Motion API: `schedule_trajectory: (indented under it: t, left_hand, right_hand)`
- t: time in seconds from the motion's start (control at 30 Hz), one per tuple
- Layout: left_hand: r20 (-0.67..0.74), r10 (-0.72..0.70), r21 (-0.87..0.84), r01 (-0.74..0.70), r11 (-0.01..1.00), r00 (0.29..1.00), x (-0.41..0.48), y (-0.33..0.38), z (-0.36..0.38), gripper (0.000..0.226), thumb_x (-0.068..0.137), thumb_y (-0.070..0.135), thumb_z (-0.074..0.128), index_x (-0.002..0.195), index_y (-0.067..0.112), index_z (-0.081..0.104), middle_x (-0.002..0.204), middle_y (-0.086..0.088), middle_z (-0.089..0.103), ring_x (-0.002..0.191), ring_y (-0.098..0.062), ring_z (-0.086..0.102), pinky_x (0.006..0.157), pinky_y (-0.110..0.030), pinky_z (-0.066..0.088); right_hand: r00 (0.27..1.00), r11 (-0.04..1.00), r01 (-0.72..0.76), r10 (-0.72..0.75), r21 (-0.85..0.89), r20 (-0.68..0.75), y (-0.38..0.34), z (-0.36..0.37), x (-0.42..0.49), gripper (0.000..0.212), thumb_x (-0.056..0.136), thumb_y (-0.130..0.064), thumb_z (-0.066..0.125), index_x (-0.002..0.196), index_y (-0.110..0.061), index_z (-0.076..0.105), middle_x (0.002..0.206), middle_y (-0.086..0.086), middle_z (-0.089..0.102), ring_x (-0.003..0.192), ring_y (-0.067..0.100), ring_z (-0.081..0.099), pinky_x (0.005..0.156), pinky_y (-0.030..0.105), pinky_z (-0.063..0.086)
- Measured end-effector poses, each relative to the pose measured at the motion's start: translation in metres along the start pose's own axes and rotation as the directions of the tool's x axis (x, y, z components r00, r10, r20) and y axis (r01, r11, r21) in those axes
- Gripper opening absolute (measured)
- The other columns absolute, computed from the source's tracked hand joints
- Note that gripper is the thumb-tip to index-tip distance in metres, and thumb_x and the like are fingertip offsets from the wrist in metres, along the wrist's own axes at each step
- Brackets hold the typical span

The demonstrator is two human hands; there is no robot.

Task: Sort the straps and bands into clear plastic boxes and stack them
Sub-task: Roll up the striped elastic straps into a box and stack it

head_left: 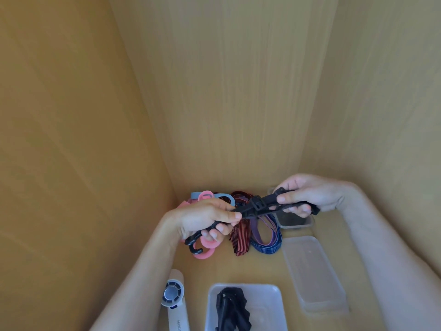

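Both hands are engaged on one item. The left hand [207,217] grips the black strap [259,206] near its hooked end, fingers curled round it. The right hand [310,195] pinches the other end between thumb and fingers. The strap is held taut in the air above the unsorted pile, its buckle midway between the hands and its hook [194,246] hanging below the left fist, just over the pink bands [205,253]. The red striped strap [239,237] and the blue and purple strap [267,240] lie loose on the wooden surface [262,271]. The near clear box [212,306] already holds black straps [232,309]. A second clear container [312,271] lies to its right, apparently empty, though whether it is a box or a lid cannot be told. A third box [296,223] sits partly hidden under the right hand. A white handheld fan [173,295] lies beside the left forearm. Risks: the dangling hook could snag a pink band and drag it along. The strap, if let go under tension, could spring open and foul the pile. Packed unfolded, it may stop the box from stacking flat.
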State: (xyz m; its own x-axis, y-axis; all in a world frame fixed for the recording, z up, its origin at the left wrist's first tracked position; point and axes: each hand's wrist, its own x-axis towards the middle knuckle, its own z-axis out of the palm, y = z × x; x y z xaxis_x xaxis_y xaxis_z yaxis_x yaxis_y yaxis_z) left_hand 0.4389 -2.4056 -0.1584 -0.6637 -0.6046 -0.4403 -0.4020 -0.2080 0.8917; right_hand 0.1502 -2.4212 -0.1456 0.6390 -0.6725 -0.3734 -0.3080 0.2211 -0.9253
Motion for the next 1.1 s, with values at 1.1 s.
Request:
schedule_trajectory:
  t: [1.1]
  left_hand:
    - [-0.547,0.123,-0.455,-0.417,0.787,0.828,0.036,-0.028,0.044,0.028,0.105,0.019,0.039,0.082,0.009,0.05,0.065,-0.005,0.052,0.055,-0.016,0.049,0.047,-0.023,0.036]
  right_hand:
    - [0.703,0.82,0.442,-0.064,0.364,-0.709,0.021,0.117,0.06,0.008,0.099,-0.005,0.058,0.105,-0.004,0.063,0.068,0.001,0.066,0.053,0.014,0.055,0.049,0.024,0.046]
